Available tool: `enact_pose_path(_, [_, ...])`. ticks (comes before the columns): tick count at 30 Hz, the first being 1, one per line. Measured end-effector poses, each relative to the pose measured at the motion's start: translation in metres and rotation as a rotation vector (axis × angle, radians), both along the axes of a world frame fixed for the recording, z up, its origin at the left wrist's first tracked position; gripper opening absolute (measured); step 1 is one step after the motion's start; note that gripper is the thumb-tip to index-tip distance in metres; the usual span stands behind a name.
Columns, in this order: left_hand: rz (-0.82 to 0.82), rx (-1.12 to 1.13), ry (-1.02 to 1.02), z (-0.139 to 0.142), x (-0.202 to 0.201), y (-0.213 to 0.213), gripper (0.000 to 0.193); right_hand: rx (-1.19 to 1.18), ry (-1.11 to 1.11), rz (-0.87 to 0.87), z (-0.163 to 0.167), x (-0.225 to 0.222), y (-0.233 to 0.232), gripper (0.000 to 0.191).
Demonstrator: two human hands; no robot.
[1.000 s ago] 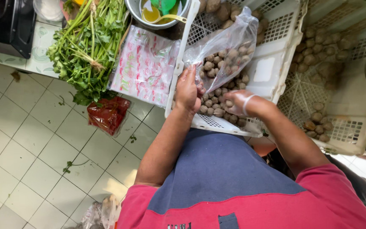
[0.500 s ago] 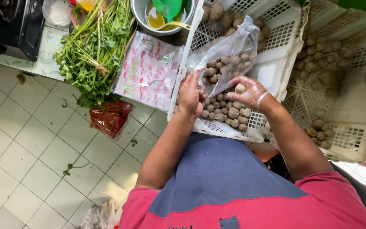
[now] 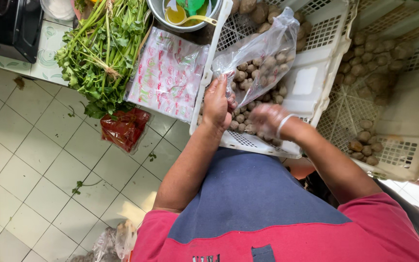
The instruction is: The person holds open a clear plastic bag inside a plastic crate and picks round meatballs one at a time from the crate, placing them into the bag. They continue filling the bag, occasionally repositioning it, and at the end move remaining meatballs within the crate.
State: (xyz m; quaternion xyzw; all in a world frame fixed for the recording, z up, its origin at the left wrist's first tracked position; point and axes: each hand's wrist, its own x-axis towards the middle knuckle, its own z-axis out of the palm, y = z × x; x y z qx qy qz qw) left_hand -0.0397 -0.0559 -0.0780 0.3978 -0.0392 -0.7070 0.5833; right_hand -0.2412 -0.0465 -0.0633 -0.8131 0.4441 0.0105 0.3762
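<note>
My left hand grips the mouth of a clear plastic bag partly filled with small round brown balls. The bag hangs over a white slotted crate that holds more of the same balls. My right hand, in a thin clear glove and blurred by motion, is low in the crate among the loose balls, just right of my left hand. Whether it holds any balls I cannot tell.
A second white crate with brown balls stands to the right. Left of the crates lie a stack of printed plastic bags, a bunch of green herbs and a metal bowl. A red bag hangs above the tiled floor.
My right hand has dropped from the bag's mouth down to the loose balls in the crate. My left hand keeps hold of the bag.
</note>
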Motion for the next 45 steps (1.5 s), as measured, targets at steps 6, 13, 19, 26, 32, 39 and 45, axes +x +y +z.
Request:
enact_pose_path(6, [-0.006,-0.008,-0.019,0.001,0.000,0.000,0.026,-0.046,0.130,0.315,-0.030,0.014,0.007,0.042])
enact_pose_path(13, [0.002,-0.007,-0.010,-0.004,0.002,-0.003,0.025,0.151,0.604,0.320,-0.009,0.004,-0.022,0.037])
enact_pose_path(19, [0.013,0.000,-0.019,-0.003,0.002,-0.002,0.024,-0.255,0.277,0.143,-0.051,0.011,-0.027,0.030])
enact_pose_path(26, [0.002,-0.011,-0.023,-0.001,0.003,-0.002,0.028,-0.282,-0.006,0.155,-0.081,0.017,-0.028,0.081])
enact_pose_path(32, [0.014,-0.018,0.000,0.001,0.001,-0.001,0.028,0.057,0.221,0.091,-0.041,0.026,-0.021,0.027])
enact_pose_path(39, [0.016,-0.016,-0.011,0.003,0.000,0.001,0.029,0.190,-0.181,0.054,0.067,0.005,-0.031,0.034])
enact_pose_path(45, [0.017,-0.052,0.000,0.001,-0.002,0.003,0.030,-0.162,-0.388,-0.189,0.061,0.013,-0.044,0.030])
